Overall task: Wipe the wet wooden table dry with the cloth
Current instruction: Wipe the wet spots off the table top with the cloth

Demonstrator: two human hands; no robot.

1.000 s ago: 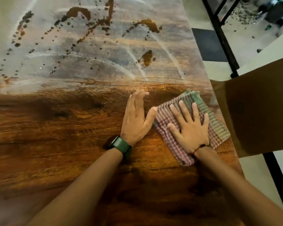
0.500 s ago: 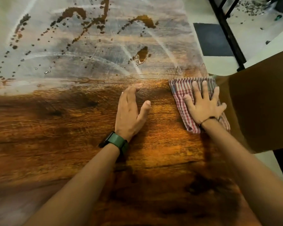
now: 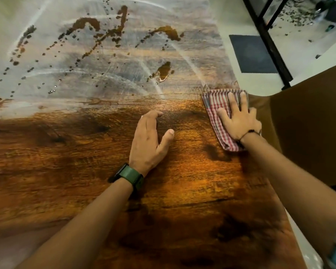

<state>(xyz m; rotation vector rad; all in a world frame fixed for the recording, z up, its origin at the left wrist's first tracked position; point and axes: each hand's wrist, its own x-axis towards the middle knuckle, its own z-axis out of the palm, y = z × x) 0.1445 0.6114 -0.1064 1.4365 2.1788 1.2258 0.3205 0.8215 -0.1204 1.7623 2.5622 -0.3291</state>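
Right hand [image 3: 239, 121] flat on cloth [image 3: 216, 111] at worktop [image 3: 66, 171] right edge, fingers spread, pressing. Left hand [image 3: 148, 142] braced on bare wood, fingers together, holding nothing. Puddles [image 3: 164, 71] lie beyond. Advise: keep palm pressure even, overlap strokes, sweep toward wet far zone.

Glossy wet wooden table [image 3: 182, 181], perhaps cotton checked cloth [image 3: 215, 105]

Right hand [image 3: 239, 121] with cloth [image 3: 217, 113] now sits farther forward and farther right than a second ago, at the table [image 3: 85, 181] right edge. Cloth no longer touches the left hand [image 3: 148, 141]; well apart.
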